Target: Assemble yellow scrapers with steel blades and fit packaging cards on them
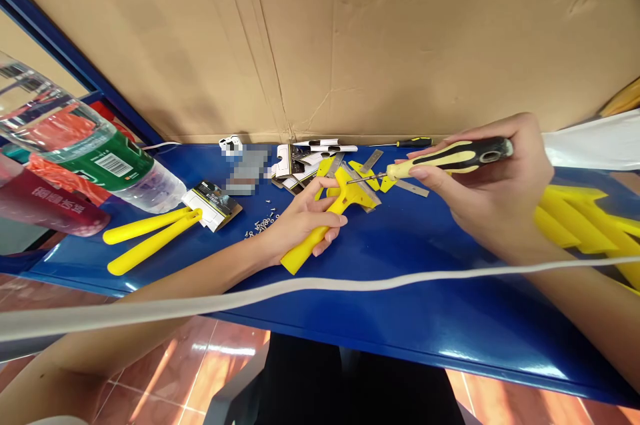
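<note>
A yellow scraper (316, 242) with a metal blade at its wide head is gripped in my left hand (305, 218), fingers wrapped round the handle just above the blue table. My right hand (500, 192) is closed on a cream-and-black screwdriver (445, 160) held nearly level. Its shaft points left, and the tip meets the scraper's head. Behind the scraper lie loose metal blades (371, 161) and yellow plates (364, 174). Small screws and nuts (260, 225) are scattered left of my left hand.
Two yellow handles (150, 238) with a packaging card (213, 204) lie at left, near a water bottle (115, 158) and a red bottle (55, 198). More yellow scraper parts (580, 218) are piled at right. A second screwdriver (414, 142) rests by the cardboard wall (400, 32). A white cord (350, 284) crosses in front.
</note>
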Action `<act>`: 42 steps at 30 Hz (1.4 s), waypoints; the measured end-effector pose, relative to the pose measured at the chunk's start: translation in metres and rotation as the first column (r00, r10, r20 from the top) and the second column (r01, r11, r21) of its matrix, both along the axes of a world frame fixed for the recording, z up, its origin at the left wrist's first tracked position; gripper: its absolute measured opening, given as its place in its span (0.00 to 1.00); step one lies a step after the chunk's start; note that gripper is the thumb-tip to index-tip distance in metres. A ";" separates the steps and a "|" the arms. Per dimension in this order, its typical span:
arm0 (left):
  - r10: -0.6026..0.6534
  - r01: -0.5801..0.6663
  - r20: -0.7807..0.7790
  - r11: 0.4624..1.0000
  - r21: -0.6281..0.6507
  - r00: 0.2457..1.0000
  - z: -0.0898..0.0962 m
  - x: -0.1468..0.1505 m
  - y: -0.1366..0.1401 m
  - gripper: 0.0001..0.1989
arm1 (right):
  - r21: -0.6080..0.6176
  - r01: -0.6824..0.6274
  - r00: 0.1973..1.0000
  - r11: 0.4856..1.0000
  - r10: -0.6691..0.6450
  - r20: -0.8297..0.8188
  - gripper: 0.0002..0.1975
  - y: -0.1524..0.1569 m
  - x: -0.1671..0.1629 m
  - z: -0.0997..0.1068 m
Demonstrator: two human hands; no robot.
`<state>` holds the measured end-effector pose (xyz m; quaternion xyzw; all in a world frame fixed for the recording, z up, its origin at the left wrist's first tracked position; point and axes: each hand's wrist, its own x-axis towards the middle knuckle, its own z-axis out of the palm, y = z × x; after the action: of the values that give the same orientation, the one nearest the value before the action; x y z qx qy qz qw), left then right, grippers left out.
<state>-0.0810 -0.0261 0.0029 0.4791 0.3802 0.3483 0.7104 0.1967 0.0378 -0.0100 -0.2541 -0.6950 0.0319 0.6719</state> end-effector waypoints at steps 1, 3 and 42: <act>-0.001 0.001 0.000 1.000 0.007 1.000 0.000 0.000 0.000 0.31 | -0.005 0.041 0.999 0.999 -0.041 0.002 0.33 0.001 0.002 -0.002; -0.012 0.012 0.002 1.000 0.019 1.000 -0.002 0.000 0.000 0.31 | -0.016 0.105 0.994 0.994 -0.105 0.003 0.37 0.003 0.005 -0.003; 0.018 -0.018 0.030 1.000 0.010 0.999 -0.006 -0.003 0.003 0.35 | -0.108 -0.194 0.981 0.975 0.194 -0.014 0.20 -0.020 -0.015 0.008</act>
<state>-0.0839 -0.0231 -0.0027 0.4739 0.3719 0.3637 0.7105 0.1814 0.0181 -0.0017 -0.2210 -0.7127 0.1356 0.6518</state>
